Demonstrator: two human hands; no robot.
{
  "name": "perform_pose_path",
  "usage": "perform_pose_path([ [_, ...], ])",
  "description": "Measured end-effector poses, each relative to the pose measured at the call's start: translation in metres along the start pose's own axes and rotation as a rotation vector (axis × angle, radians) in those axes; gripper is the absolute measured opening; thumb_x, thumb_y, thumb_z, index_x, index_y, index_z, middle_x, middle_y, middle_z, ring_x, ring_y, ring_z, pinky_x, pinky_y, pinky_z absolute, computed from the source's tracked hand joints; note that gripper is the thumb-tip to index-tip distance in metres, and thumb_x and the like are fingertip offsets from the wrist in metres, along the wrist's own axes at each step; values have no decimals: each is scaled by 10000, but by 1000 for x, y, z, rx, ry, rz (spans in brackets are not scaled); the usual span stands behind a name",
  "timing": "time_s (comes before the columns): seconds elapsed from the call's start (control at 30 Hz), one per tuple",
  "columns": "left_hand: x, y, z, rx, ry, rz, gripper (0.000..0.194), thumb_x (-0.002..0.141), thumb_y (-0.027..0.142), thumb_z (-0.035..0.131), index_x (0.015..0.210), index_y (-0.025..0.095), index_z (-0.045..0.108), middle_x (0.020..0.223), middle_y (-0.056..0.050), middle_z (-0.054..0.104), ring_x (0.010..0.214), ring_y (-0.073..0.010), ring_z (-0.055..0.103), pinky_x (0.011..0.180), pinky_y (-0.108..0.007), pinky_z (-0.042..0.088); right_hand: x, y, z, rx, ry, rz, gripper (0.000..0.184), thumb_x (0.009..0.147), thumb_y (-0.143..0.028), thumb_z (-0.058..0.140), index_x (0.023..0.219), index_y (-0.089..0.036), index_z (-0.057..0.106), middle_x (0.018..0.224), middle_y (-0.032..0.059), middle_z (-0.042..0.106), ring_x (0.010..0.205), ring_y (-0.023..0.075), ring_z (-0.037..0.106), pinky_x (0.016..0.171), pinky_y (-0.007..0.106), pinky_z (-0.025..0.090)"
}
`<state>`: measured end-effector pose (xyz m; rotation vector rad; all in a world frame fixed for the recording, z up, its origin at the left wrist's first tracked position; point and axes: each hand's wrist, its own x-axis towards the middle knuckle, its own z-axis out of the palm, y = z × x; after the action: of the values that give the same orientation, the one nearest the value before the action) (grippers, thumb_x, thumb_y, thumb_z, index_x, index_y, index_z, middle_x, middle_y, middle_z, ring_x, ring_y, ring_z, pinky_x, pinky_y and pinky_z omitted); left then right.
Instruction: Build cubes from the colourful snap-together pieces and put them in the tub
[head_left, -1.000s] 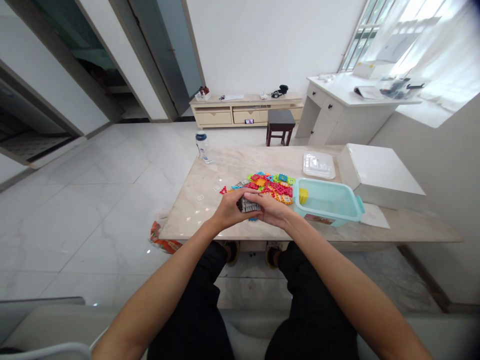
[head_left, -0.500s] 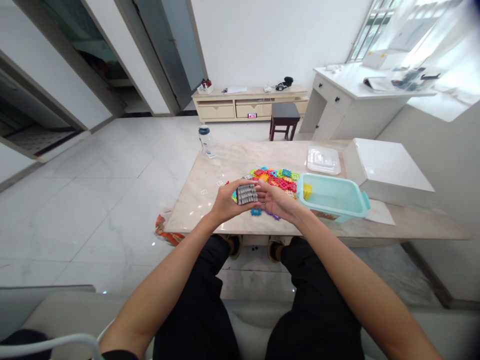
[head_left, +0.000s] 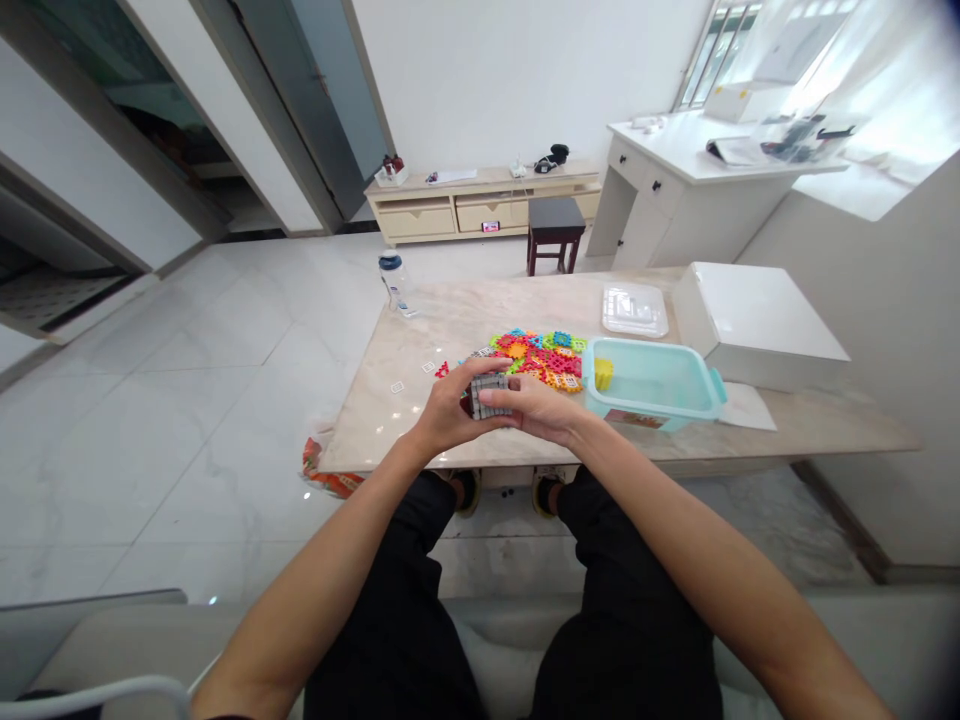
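Observation:
Both my hands meet over the near edge of a marble table point(head_left: 450, 320). My left hand point(head_left: 448, 408) and my right hand point(head_left: 541, 410) are closed together round a stack of grey interlocking tiles point(head_left: 489, 390), held just above the tabletop. Right behind the hands lies a heap of colourful plastic tiles point(head_left: 541, 358) in red, orange, green and blue. To the right of that heap stands a light blue plastic bin point(head_left: 651, 384) with a yellow piece point(head_left: 604, 373) inside.
A clear lid point(head_left: 634, 308) and a white box point(head_left: 757, 325) sit at the table's right. A water bottle point(head_left: 392, 282) stands at the far left corner. A few small loose tiles point(head_left: 397, 386) lie left of the hands. A dark stool point(head_left: 555, 232) stands beyond.
The right hand's fingers have folded back over the grey stack, which showed openly half a second ago. The view has shifted slightly.

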<state>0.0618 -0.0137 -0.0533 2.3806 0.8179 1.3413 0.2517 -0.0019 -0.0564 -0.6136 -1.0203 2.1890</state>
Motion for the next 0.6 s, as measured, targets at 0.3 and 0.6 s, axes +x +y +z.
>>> perform_pose_path([
  [0.3,-5,-7,7,39,-29,-28,613,823,452,948,1331,218,698,1238,-127,811,1138,-279,798,1039,-422,635,-6,-2,3,3,-6,-43,430,703,-348,1028,1051,-184,836,1055,59,811,1022,191,753,863,261,624],
  [0.6,-2,-5,7,23,-49,-37,663,811,444,958,1367,216,679,1270,-135,793,1179,-288,780,1049,-426,629,-5,1,7,-100,69,-86,412,702,-364,1012,1017,-172,830,990,67,812,968,215,757,850,308,622],
])
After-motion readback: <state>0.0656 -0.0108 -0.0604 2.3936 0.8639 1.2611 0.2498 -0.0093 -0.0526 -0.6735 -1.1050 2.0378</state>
